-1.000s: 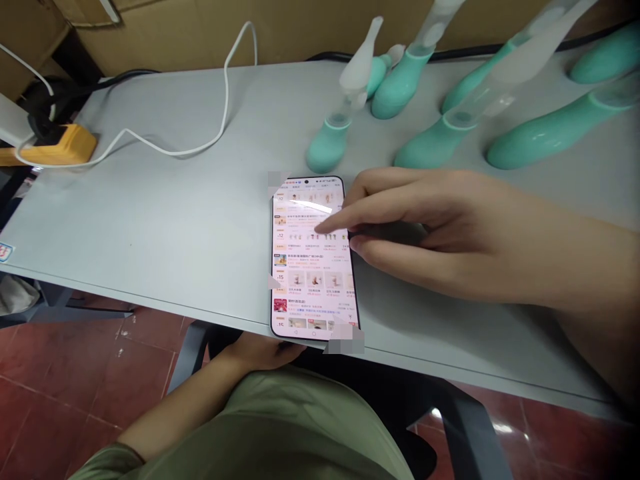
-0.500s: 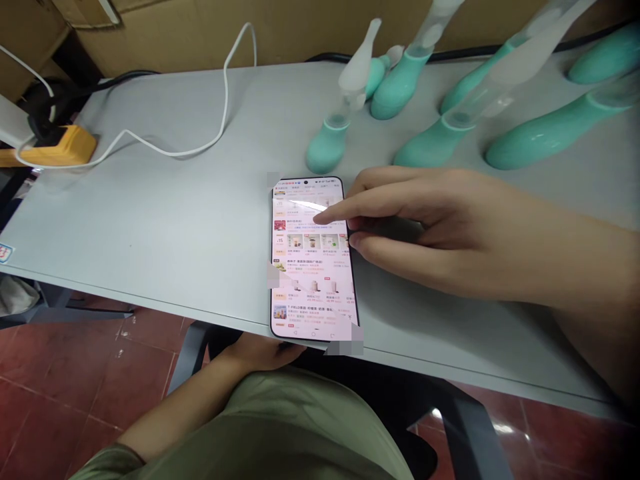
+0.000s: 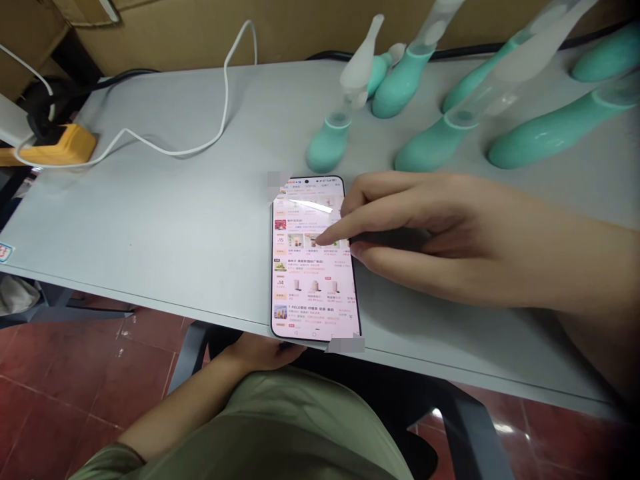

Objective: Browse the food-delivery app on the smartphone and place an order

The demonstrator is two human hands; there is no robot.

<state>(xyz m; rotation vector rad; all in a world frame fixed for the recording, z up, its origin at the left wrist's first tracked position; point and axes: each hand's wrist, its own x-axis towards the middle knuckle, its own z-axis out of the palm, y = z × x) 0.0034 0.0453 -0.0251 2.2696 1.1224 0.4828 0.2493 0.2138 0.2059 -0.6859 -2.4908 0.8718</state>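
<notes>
A smartphone (image 3: 315, 267) lies face up on the grey table near its front edge, its lit screen showing a list of small pictures and text. My right hand (image 3: 430, 233) reaches over it from the right, with the index finger stretched out and its tip at the middle of the screen. The thumb is apart from the index finger, near the phone's right edge, and the hand holds nothing. My left hand (image 3: 263, 351) rests low on my lap below the table edge; its fingers are mostly hidden under the tabletop.
Several turquoise bulb-shaped items with pale translucent tips (image 3: 327, 143) stand behind and right of the phone. On the left, a white cable (image 3: 175, 153) curves across the table (image 3: 150, 220) beside a yellow power strip (image 3: 75, 143). Cardboard (image 3: 185, 33) stands along the back.
My right index fingertip has moved slightly down the screen, toward me. The phone and my left hand have stayed in place.
</notes>
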